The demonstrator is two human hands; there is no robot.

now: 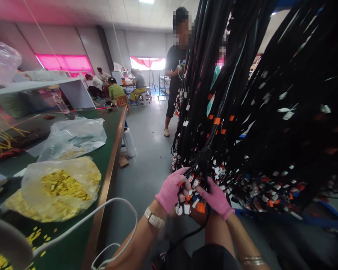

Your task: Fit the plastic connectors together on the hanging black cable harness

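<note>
Pink gloves cover both hands. My left hand (173, 189) is closed at the lower end of a black cable bundle (204, 157), its fingers curled around thin wires with small white and orange connectors. Facing it from the right, my right hand (216, 197) holds the same bundle between thumb and fingers. White connectors (187, 209) and an orange connector (201, 207) dangle between and below the hands. Many more black cables (231, 75) hang above and to the right, with orange tags and white connectors at their ends.
On the left, a green table (109, 138) carries an open bag of yellow parts (64, 183), another plastic bag (73, 135) and loose yellow pieces. A white cable (115, 200) loops off its edge. A standing person (174, 67) is behind the cables; others sit farther back.
</note>
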